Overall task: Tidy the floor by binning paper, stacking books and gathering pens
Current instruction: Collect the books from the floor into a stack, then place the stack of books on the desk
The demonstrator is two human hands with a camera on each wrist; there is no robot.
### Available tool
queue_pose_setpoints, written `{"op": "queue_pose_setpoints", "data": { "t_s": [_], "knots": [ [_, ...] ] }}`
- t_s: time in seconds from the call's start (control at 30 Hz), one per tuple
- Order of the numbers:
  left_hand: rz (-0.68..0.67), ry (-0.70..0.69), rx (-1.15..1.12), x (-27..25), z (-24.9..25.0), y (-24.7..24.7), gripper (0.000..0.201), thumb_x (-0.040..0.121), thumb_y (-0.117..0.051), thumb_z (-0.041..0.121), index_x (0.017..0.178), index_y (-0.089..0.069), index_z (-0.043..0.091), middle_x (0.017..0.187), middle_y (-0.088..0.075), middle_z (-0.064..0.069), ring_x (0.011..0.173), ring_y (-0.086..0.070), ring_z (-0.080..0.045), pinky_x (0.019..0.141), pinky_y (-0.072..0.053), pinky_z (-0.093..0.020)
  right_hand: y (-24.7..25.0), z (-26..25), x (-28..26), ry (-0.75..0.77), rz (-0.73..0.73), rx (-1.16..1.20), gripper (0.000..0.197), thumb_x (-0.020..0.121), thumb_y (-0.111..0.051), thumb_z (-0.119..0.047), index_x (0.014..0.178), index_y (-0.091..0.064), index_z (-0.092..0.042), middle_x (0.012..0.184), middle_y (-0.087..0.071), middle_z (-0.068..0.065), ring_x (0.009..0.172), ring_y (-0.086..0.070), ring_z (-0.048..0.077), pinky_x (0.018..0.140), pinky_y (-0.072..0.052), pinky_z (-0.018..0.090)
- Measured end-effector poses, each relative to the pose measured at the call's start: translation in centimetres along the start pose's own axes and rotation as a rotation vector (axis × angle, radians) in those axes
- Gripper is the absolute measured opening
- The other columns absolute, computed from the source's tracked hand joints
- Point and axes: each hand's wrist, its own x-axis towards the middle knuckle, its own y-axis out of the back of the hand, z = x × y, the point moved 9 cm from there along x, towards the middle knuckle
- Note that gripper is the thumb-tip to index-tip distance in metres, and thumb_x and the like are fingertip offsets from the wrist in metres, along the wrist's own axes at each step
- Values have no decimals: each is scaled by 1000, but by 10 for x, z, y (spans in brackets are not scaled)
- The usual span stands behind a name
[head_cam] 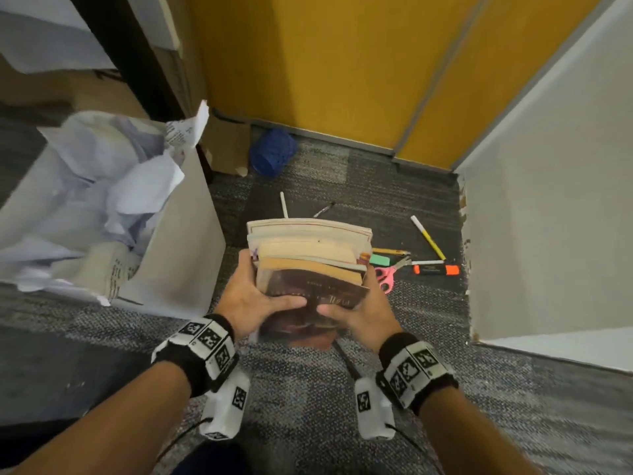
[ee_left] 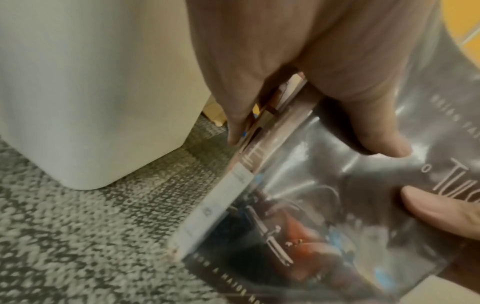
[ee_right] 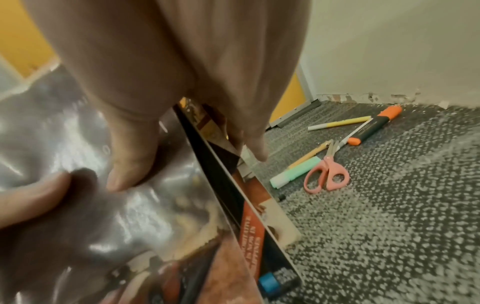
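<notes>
A stack of books (head_cam: 308,258) with a dark glossy cover on top is held up on edge above the carpet. My left hand (head_cam: 255,294) grips its left side, thumb on the cover (ee_left: 337,205). My right hand (head_cam: 359,308) grips the right side, thumb on the same cover (ee_right: 103,205). On the carpet to the right lie a yellow-and-white pen (head_cam: 428,237), an orange highlighter (head_cam: 435,269), a green marker (head_cam: 380,260), a pencil (head_cam: 390,251) and pink scissors (head_cam: 387,274). Beyond the stack lie a white pen (head_cam: 283,204) and a black pen (head_cam: 323,210).
A white bin (head_cam: 178,241) stuffed with crumpled paper (head_cam: 102,186) stands at the left. Behind it are a cardboard box (head_cam: 226,145) and a blue ball of yarn (head_cam: 272,151). A yellow partition (head_cam: 325,63) closes the back, a white panel (head_cam: 548,200) the right.
</notes>
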Motion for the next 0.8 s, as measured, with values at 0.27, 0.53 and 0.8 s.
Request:
{"op": "queue_pose_setpoints", "data": {
  "t_s": [0.27, 0.53, 0.8],
  "knots": [
    [-115, 57, 93, -56, 108, -40, 86, 56, -91, 39, 121, -39, 22, 109, -43, 16, 110, -53, -8, 93, -48, -30, 51, -78, -77, -73, 61, 237, 80, 64, -88, -9, 130, -43, -15, 116, -70, 7, 108, -68, 23, 94, -53, 40],
    [-436, -62, 255, -130, 211, -70, 131, 38, -81, 74, 147, -15, 42, 152, -35, 7, 135, -42, -20, 111, -34, -44, 82, -182, -186, -25, 54, 563, 41, 88, -66, -17, 127, -59, -5, 124, -64, 22, 113, -63, 39, 104, -44, 54],
    [-569, -267, 465, -279, 336, -34, 58, 77, -75, 37, 121, -62, 2, 118, -67, -17, 111, -63, -37, 101, -46, -53, 75, -302, -305, -16, 59, 428, 29, 80, -67, -16, 107, -66, -5, 100, -74, 18, 75, -73, 29, 86, -54, 46]
  ]
}}
